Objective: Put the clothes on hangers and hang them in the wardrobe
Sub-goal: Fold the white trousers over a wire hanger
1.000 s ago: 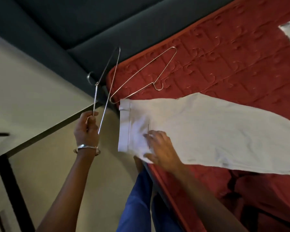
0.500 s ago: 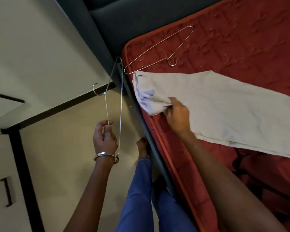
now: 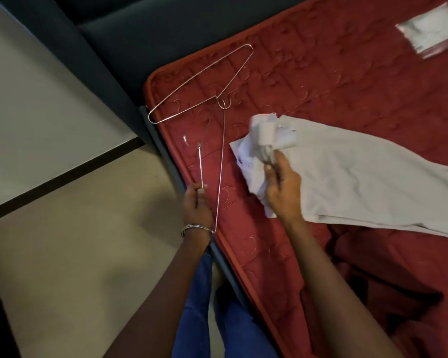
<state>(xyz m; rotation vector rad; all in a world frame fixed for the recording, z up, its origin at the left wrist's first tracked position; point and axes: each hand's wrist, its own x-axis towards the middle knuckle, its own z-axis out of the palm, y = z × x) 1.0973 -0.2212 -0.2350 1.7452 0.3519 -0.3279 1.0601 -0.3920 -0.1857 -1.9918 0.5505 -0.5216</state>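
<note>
Red quilted fabric covers the bed (image 3: 347, 81), and the person stands at its near corner, blue trouser legs (image 3: 192, 319) showing below the two arms. Their left hand (image 3: 197, 204) is curled round the twisted neck of a thin wire hanger (image 3: 221, 161), held over the edge of the mattress with its hook pointing away from them; one long side of the wire runs down past the wrist, close to a pair of metal bangles (image 3: 195, 227). A second wire hanger (image 3: 192, 86) lies flat on the bed near the corner, just beyond the tip of the held one. Their right hand (image 3: 282, 187) pinches the bunched end of a pale grey garment (image 3: 360, 177) and lifts that end a little off the cover. From where I stand, the raised end looks blurred, so I cannot make out its detail. Behind the lifted end, the cloth lies stretched across the bed toward the right edge of view. A small clear plastic bag (image 3: 427, 34) rests farther off on the red cover. Dark upholstered panels (image 3: 130, 29) rise behind the bed, and beige floor (image 3: 75, 241) spreads to the left.
</note>
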